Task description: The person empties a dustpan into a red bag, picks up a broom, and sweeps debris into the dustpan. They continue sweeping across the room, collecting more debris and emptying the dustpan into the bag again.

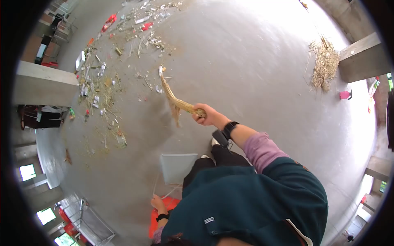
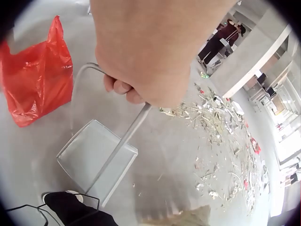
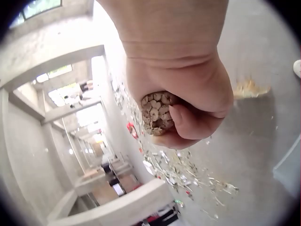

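Observation:
My right hand [image 1: 207,115] grips the bundled-stalk handle of a straw broom [image 1: 174,103] in the head view. The broom slants away to the upper left, its thin end close to a white scrap [image 1: 160,71]. In the right wrist view, cut stalk ends [image 3: 157,113] show inside the curled fingers. My left hand [image 2: 141,70] holds the bent metal handle [image 2: 123,140] of a grey dustpan [image 2: 96,153]. The pan's flat body sits low by my feet, left of them in the head view. A red plastic bag [image 2: 40,77] is beside the dustpan handle.
Scattered litter [image 1: 102,96], with straw, paper bits and red wrappers, covers the floor at the left and far left. A straw heap [image 1: 324,65] lies at the far right near a concrete beam [image 1: 365,57] and a pink jug [image 1: 345,95]. Another person [image 2: 223,40] stands beyond the litter.

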Tool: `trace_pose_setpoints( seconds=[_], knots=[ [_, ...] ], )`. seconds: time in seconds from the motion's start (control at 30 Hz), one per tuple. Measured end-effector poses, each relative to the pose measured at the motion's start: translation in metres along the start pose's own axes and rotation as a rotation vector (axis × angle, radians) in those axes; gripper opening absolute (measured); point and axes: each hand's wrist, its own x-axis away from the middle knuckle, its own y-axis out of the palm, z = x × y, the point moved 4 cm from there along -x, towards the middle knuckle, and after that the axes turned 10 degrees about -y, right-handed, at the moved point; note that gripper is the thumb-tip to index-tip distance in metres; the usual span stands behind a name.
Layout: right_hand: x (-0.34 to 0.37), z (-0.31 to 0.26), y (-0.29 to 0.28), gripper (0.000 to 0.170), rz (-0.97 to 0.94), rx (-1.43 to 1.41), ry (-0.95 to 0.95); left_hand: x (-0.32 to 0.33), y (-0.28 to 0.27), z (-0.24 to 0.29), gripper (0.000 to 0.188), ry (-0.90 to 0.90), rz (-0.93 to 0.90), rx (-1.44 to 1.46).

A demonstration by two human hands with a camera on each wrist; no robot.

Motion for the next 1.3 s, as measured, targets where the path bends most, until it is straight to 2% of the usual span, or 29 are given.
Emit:
trace_pose_setpoints(
  seconds=[0.03, 0.1, 0.17, 0.23, 0.3, 0.33, 0.4, 0.43, 0.5, 0.57, 0.63, 0.67, 0.73, 0.77, 0.83, 0.87, 0.9, 0.93, 1.03, 1.1, 1.23, 1.3],
  knots=[
    [0.003, -0.010, 0.000, 0.017, -0.078, -0.088, -0.016, 0.001, 0.004, 0.012, 0.045, 0.013, 0.016, 0.015],
    [0.027, -0.011, 0.001, 0.016, -0.128, -0.078, -0.042, 0.000, 0.006, 0.021, 0.043, 0.004, 0.061, 0.098],
    [0.058, -0.006, -0.007, 0.014, -0.157, 0.145, -0.164, -0.024, 0.021, 0.006, 0.041, -0.047, 0.010, 0.160],
    [0.090, 0.004, -0.022, 0.010, 0.082, 0.307, -0.226, -0.038, 0.028, 0.013, 0.038, -0.099, -0.045, 0.218],
    [0.110, 0.006, -0.040, 0.008, 0.203, 0.254, -0.212, -0.038, 0.040, 0.025, 0.030, -0.492, -0.427, 0.297],
    [0.119, -0.002, -0.047, 0.008, 0.208, 0.205, -0.218, -0.040, 0.046, 0.038, 0.030, -0.492, -0.422, 0.307],
    [0.130, -0.016, -0.055, 0.009, 0.212, 0.143, -0.228, -0.036, 0.067, 0.067, 0.025, -0.592, -0.875, 0.461],
    [0.138, -0.031, -0.056, 0.009, 0.263, 0.071, -0.277, -0.043, 0.076, 0.080, 0.025, -0.582, -0.880, 0.452],
    [0.145, -0.050, -0.057, 0.009, 0.335, -0.009, -0.354, -0.048, 0.107, 0.114, 0.026, -0.508, -1.075, 0.394],
    [0.154, -0.056, -0.066, 0.009, 0.414, -0.105, -0.461, -0.057, 0.124, 0.148, 0.022, -0.453, -1.155, 0.342],
    [0.157, -0.059, -0.073, 0.010, 0.523, -0.096, -0.519, -0.064, 0.130, 0.180, 0.025, -0.349, -1.138, 0.309],
    [0.157, -0.062, -0.081, 0.010, 0.560, -0.116, -0.536, -0.062, 0.131, 0.189, 0.025, -0.359, -1.167, 0.273],
    [0.153, -0.072, -0.085, 0.010, 0.641, -0.145, -0.548, -0.069, 0.129, 0.201, 0.030, -0.455, -1.047, 0.228],
    [0.148, -0.081, -0.086, 0.011, 0.678, -0.159, -0.552, -0.069, 0.128, 0.211, 0.030, -0.454, -1.058, 0.218],
    [0.133, -0.101, -0.097, 0.012, 0.713, -0.159, -0.550, -0.069, 0.123, 0.236, 0.033, -0.190, -1.075, 0.055],
    [0.125, -0.108, -0.104, 0.013, 0.744, -0.155, -0.538, -0.071, 0.126, 0.243, 0.033, -0.194, -1.079, 0.047],
    [0.113, -0.114, -0.107, 0.013, 0.754, -0.158, -0.532, -0.074, 0.129, 0.251, 0.031, -0.120, -1.011, 0.000],
    [0.097, -0.117, -0.108, 0.014, 0.745, -0.149, -0.482, -0.077, 0.131, 0.258, 0.029, -0.050, -0.942, -0.046],
    [0.041, -0.105, -0.095, 0.014, 0.673, -0.112, -0.313, -0.082, 0.134, 0.280, 0.025, -0.062, -0.937, -0.102],
    [0.012, -0.096, -0.066, 0.013, 0.653, 0.071, -0.202, -0.088, 0.139, 0.283, 0.024, -0.070, -0.929, -0.113],
    [-0.055, -0.099, -0.016, 0.014, 0.375, 0.145, -0.061, -0.091, 0.141, 0.304, 0.027, -0.073, -0.966, -0.127],
    [-0.073, -0.118, 0.014, 0.013, 0.374, 0.240, -0.029, -0.098, 0.150, 0.311, 0.028, -0.055, -0.976, -0.152]
  ],
)
